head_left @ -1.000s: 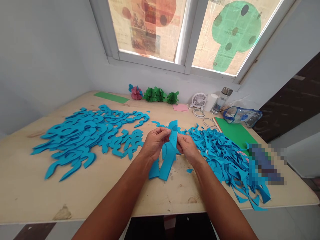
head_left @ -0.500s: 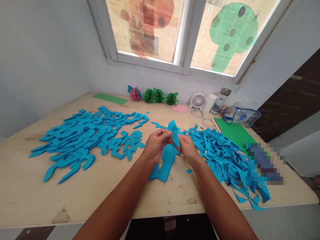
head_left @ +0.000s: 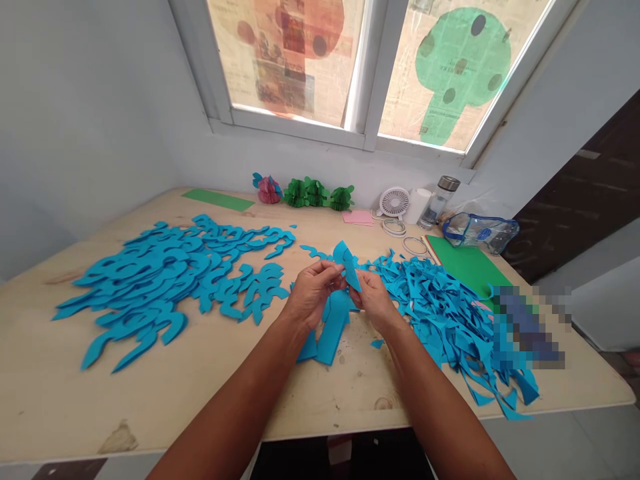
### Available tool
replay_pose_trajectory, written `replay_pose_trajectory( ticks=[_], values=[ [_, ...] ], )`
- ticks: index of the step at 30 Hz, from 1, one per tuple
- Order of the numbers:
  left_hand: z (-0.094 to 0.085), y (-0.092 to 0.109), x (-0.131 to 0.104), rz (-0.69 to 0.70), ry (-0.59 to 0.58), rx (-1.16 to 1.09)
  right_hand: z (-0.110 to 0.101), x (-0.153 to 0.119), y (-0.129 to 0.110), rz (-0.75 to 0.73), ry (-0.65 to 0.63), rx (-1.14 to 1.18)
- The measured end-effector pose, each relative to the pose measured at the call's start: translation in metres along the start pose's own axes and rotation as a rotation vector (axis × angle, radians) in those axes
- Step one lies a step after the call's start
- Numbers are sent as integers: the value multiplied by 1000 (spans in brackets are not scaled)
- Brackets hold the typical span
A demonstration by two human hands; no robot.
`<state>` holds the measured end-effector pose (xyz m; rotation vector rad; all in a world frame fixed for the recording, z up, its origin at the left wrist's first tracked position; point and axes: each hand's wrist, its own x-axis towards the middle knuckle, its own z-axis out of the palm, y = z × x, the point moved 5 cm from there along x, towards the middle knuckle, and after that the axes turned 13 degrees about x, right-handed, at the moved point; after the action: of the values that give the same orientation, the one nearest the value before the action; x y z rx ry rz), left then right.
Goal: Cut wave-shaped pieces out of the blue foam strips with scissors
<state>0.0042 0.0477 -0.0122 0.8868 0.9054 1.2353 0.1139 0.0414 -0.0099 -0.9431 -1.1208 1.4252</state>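
Note:
A small piece of blue paper (head_left: 346,261) is held up between both hands over the middle of the table. My left hand (head_left: 316,288) pinches its left side, and my right hand (head_left: 373,293) grips its lower right edge. Under the hands lie blue paper strips (head_left: 331,333), partly covered by them. To the left spreads a large pile of curved, wavy blue cut-outs (head_left: 155,267). Right of my right hand is a heap of pointed blue scraps (head_left: 435,300).
Along the wall stand green paper figures (head_left: 314,193), a pink one (head_left: 269,190), a small white fan (head_left: 395,203) and a glass bottle (head_left: 440,203). A clear pouch (head_left: 483,230) and green sheets (head_left: 470,263) lie at the right of the wooden table (head_left: 200,407).
The view has shifted slightly. The blue piece in my fingers is tilted a little differently; both hands keep nearly the same place.

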Motion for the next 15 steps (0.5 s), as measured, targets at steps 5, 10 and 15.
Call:
replay_pose_trajectory(
  ticks=[5,10,15],
  values=[
    [0,-1,0,-21,-2,-12,1,-1,-3,-11,-16,-26],
    [1,-2,-1,-31,4,-21,0,0,-2,-32,-13,-50],
    [2,-3,0,-41,9,-22,-1,1,0,-31,10,-16]
  ],
)
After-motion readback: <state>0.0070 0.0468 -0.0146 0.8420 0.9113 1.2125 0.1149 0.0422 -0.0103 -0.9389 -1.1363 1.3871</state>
